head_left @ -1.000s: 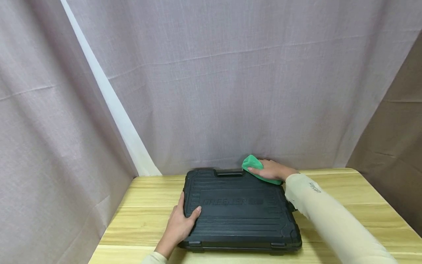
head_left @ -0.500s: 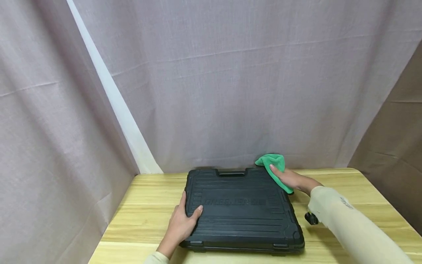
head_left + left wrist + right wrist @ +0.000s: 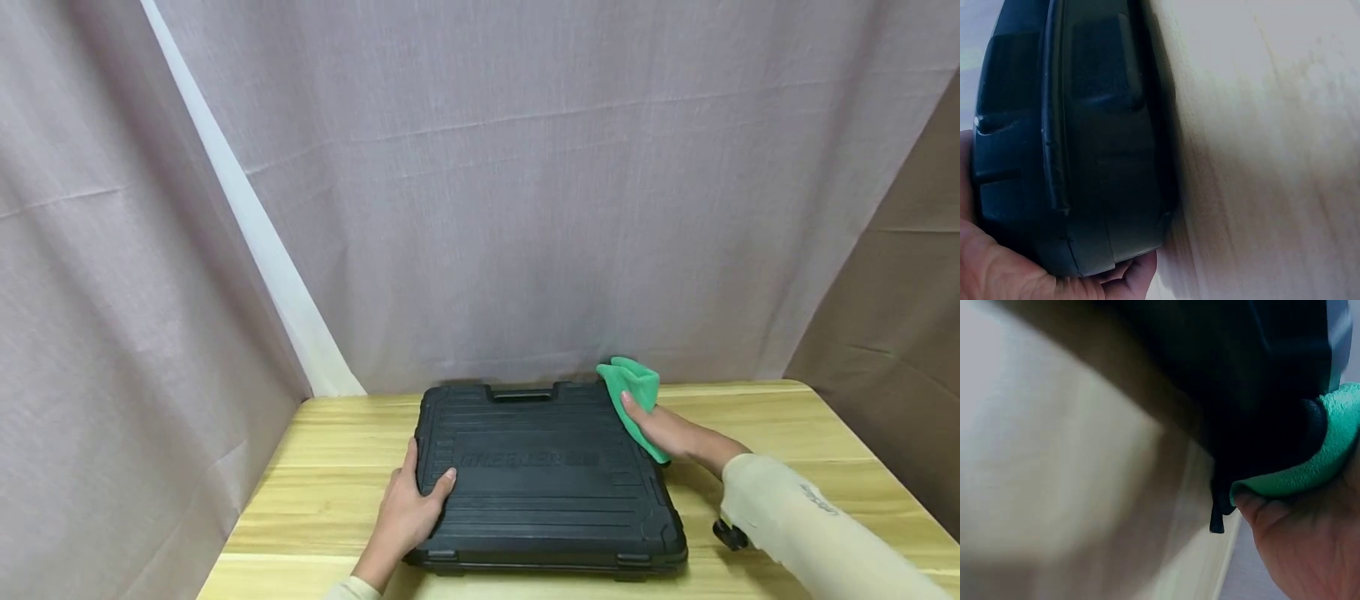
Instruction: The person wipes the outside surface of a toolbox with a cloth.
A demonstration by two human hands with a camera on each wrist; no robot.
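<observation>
Embossed case [image 3: 547, 483] lettering, illegible

Your right hand [image 3: 1310, 550] presses the green cloth [image 3: 1310, 462] against the dark case's [image 3: 1254, 375] edge, above the blurred wooden table [image 3: 1085, 506]

Left hand [image 3: 408, 512] flat, thumb out; right hand [image 3: 663, 431] palm down, arm extended.
</observation>
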